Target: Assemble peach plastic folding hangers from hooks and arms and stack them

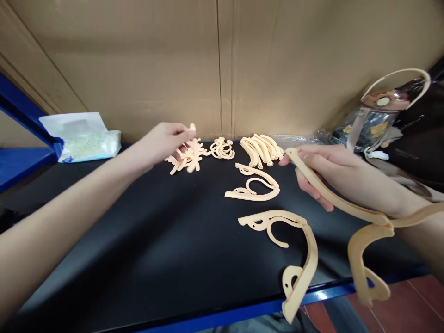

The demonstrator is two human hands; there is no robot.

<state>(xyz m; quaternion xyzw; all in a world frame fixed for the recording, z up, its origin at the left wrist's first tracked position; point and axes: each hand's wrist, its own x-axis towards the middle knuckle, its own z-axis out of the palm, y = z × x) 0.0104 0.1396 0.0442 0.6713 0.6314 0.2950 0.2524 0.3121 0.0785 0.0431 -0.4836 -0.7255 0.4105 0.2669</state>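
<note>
My left hand [169,142] is at the back over a pile of small beige pieces [187,159], pinching one small beige piece [192,132] between thumb and fingers. On the right, my right hand [321,171] grips one arm of a beige folding hanger [333,196]; its other arm hangs down past the table's front edge and its hook lies over the wrist. Between the hands, two jointed hangers lie on the black table, a smaller-looking one [267,194] behind and another [308,249] in front. Behind them are a pile of hooks [222,149] and a stack of curved arms [262,150].
A packet of tissues [90,145] lies at the back left beside a blue frame [21,164]. A clear bottle with a handle [376,118] and a strap stand at the back right, near clear plastic wrap [305,140]. Cardboard [156,69] rises behind the black table [156,245].
</note>
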